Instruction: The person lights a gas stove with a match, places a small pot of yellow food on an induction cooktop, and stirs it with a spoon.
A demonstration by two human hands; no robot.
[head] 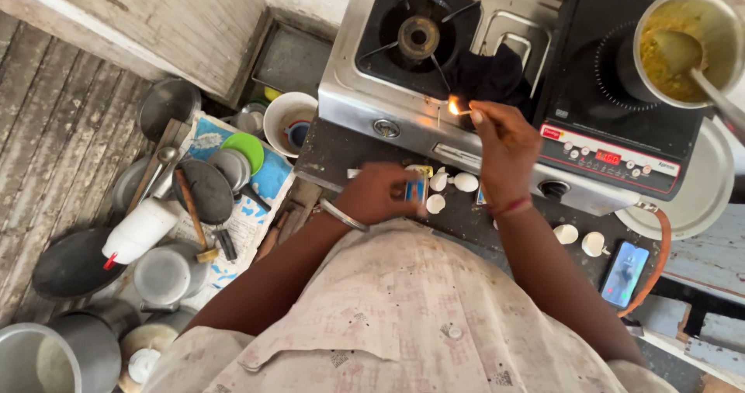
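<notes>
Right hand (504,148) pinches a lit match (458,110) at its fingertips (flame outward); left hand (380,195) grips, seemingly, a matchbox (417,185)

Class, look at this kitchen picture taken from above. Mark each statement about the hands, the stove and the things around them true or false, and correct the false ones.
1. The right hand holds a lit match near the gas stove. True.
2. The left hand holds a matchbox. True.
3. The gas burner already shows a flame. False: only the match burns; the burner shows no flame.
4. The pot on the induction cooker is empty. False: it holds yellow food and a ladle.
5. Eggshell pieces lie on the counter. True.
</notes>
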